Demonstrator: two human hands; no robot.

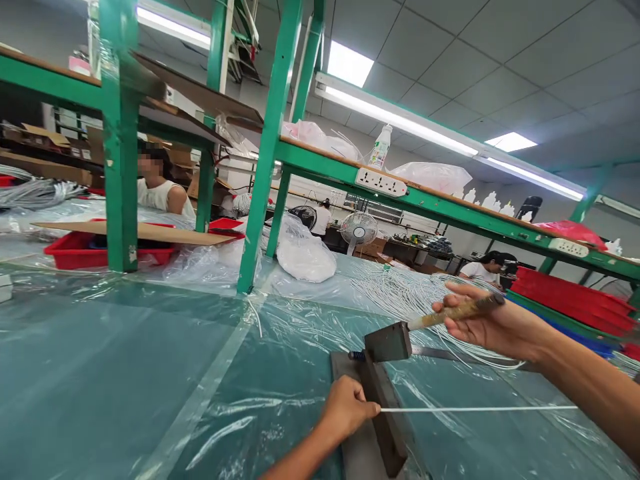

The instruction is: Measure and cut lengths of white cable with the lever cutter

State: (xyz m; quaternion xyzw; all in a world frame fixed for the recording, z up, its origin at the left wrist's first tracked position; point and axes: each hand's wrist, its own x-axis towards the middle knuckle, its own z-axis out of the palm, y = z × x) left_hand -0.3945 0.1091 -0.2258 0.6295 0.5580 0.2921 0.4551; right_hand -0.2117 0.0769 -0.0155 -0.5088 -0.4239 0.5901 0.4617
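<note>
Left hand [349, 408] pinches white cable [465, 409] at bar [381, 400] edge; right hand [487, 327] holds handle [453, 313], perhaps loosely; tabletop [110, 373] open leftward.

Bare at left hand [349, 408] and right hand [487, 323], bare along both forearms [595, 380], narrowing toward the wrists [543, 343].

From here the shelf frame [265, 143] is green, scuffed pale in spots, with brown edging along its top. The worktop [125, 353] is teal under clear, shiny film. The stacked trays [570, 300] run red, then green, then blue. The cable [475, 409] is plain white, the metal fixture [387, 343] dark grey, and its handle [455, 312] mottled tan with a dark end.
</note>
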